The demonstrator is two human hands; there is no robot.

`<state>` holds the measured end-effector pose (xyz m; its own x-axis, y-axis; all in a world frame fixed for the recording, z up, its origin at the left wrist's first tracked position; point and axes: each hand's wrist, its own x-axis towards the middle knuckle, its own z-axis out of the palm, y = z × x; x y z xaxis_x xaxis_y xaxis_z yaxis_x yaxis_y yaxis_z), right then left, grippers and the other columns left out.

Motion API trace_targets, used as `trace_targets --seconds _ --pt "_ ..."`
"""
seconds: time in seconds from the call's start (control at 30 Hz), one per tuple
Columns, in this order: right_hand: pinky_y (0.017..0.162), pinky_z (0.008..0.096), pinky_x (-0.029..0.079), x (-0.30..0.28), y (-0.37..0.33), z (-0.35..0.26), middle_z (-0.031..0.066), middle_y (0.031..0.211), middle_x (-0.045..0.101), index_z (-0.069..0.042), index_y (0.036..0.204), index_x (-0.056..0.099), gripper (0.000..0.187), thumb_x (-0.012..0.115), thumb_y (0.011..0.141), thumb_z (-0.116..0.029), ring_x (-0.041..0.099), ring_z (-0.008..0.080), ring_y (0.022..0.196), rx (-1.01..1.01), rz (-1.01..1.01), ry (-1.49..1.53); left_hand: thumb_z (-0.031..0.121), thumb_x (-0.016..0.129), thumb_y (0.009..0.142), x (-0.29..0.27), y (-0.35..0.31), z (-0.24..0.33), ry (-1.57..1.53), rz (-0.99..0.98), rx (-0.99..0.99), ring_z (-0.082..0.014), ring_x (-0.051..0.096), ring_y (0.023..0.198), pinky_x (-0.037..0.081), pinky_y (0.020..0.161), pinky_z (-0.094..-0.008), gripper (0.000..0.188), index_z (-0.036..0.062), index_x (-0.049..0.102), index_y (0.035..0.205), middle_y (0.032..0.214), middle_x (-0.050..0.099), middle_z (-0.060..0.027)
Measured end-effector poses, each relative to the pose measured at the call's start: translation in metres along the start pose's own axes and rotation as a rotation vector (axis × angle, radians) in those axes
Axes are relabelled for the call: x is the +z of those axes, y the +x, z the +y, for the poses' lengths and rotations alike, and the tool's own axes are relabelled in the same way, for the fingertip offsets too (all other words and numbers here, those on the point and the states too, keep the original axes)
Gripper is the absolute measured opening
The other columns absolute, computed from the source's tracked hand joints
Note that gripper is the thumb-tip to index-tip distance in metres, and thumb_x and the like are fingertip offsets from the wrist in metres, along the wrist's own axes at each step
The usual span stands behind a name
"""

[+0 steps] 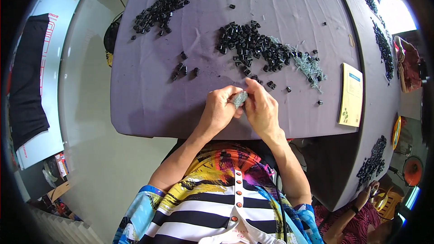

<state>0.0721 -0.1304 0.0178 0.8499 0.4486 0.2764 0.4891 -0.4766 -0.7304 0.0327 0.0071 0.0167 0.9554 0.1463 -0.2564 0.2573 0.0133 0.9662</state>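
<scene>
Close to the table's front edge, my two hands meet. My left hand (pixel 218 109) is closed round a grey-green clump of small thin pieces (pixel 238 100), part of which sticks out between thumb and fingers. Against its right side, my right hand (pixel 264 109) has its thumb and fingers bent together; whatever they pinch is hidden. Just beyond lies a pile of small black cylindrical caps (pixel 244 40). Mixed into its right side is a heap of thin, clear greenish pieces (pixel 309 68).
A second pile of black caps (pixel 158 11) lies far left, with a few loose caps (pixel 179 70) nearer. A yellow booklet (pixel 351 95) rests at the right edge of the purple-grey cloth-covered table (pixel 153 104). Another person's hand (pixel 365 194) is beside a black pile (pixel 373 160) on the adjoining table.
</scene>
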Motion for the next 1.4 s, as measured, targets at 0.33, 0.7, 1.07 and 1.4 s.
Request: trace_targets --seconds 0.33,0.7,1.07,1.4 --pt "0.064 0.0342 0.049 -0.003 0.011 -0.006 0.0058 0.077 0.055 -0.002 0.133 0.042 0.067 0.062 0.069 -0.002 0.057 0.0221 0.071 -0.220 -0.168 -0.245 -0.004 0.059 0.083 -0.010 0.007 -0.004 -0.188 -0.029 -0.083 -0.0064 0.056 0.052 0.046 0.041 -0.0207 0.007 -0.0008 0.061 0.089 0.072 0.064 -0.0057" --pt "0.064 0.0337 0.048 0.000 0.018 -0.012 0.0066 0.077 0.053 0.003 0.134 0.038 0.076 0.068 0.066 -0.011 0.056 0.0221 0.070 -0.271 -0.231 -0.365 -0.007 0.058 0.082 -0.006 0.007 -0.006 -0.190 0.019 -0.055 -0.0086 0.058 0.053 0.049 0.042 -0.0234 0.007 -0.0001 0.058 0.081 0.066 0.061 -0.0051" --pt "0.065 0.0349 0.050 0.003 0.021 -0.015 0.0091 0.081 0.056 0.004 0.133 0.038 0.076 0.065 0.063 -0.006 0.058 0.0243 0.072 -0.228 -0.270 -0.344 -0.007 0.055 0.084 -0.007 0.010 -0.011 -0.076 0.044 0.165 -0.0099 0.061 0.054 0.051 0.044 -0.0248 0.009 -0.0013 0.058 0.078 0.066 0.063 -0.0049" --pt "0.064 0.0384 0.050 0.003 0.012 0.003 0.0114 0.078 0.056 -0.001 0.115 0.050 0.047 0.062 0.070 0.000 0.060 0.0295 0.073 -0.134 -0.174 -0.173 -0.005 0.053 0.084 -0.004 0.012 -0.002 -0.246 0.058 -0.119 -0.0105 0.061 0.052 0.051 0.041 -0.0248 0.007 -0.0014 0.058 0.081 0.068 0.063 -0.0060"
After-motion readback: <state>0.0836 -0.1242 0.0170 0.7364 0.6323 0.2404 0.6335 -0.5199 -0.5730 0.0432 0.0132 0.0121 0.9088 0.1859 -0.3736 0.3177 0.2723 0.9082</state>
